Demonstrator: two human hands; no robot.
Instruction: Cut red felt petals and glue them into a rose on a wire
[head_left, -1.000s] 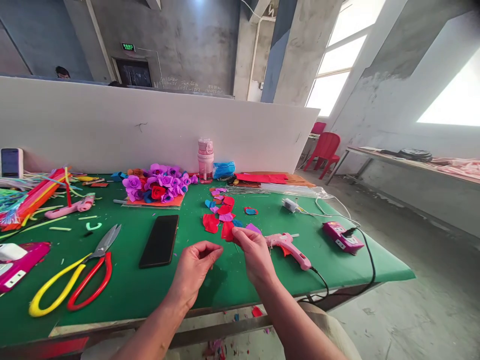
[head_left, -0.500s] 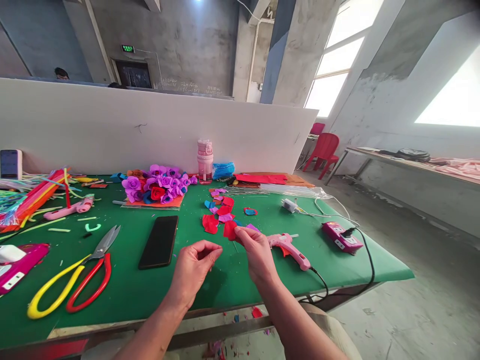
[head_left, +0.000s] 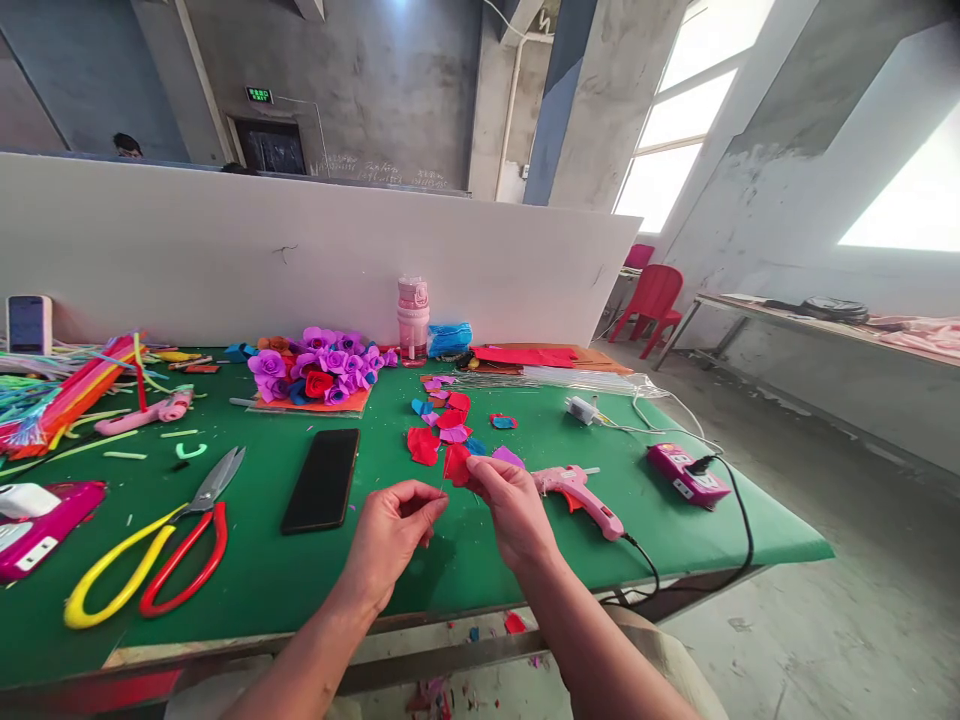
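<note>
Barely shifted since a second ago: still pinching red petal (head_left: 456, 466) in right grip (head_left: 516, 508), raised between loose petals (head_left: 424, 446) and front edge of bench (head_left: 262, 580). Left grip (head_left: 391, 522) pressed together at fingertips, just beside petal, contents too fine to tell. So still at holding stage, hands apart.

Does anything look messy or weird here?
Yes, colourful scraps lie on the floor below the near edge of the green table. That looks odd because similar cut pieces are up on the tabletop.
</note>
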